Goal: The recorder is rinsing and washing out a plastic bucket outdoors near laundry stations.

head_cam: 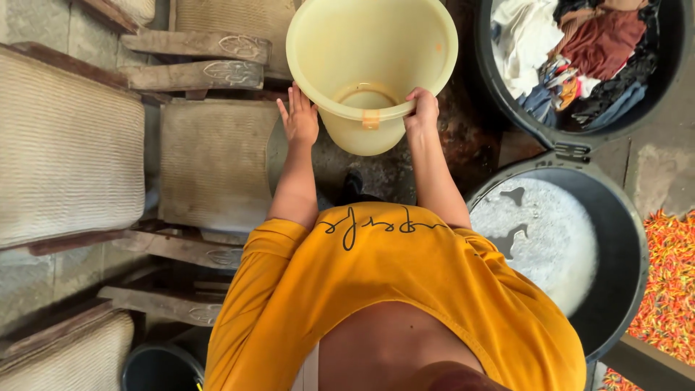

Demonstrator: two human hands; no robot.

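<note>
I look down over my orange shirt at a pale yellow plastic bucket, empty, held out in front of me. My right hand grips its near rim, fingers curled over the edge. My left hand lies flat against the bucket's outer wall on the left, fingers spread, steadying it. The bucket hangs above dark, wet ground.
A black tub of white soapy foam stands at my right. Another black tub piled with mixed clothes is behind it. Wooden chairs with beige cushions fill the left. Red and orange chillies lie at the far right. A small dark bucket is at bottom left.
</note>
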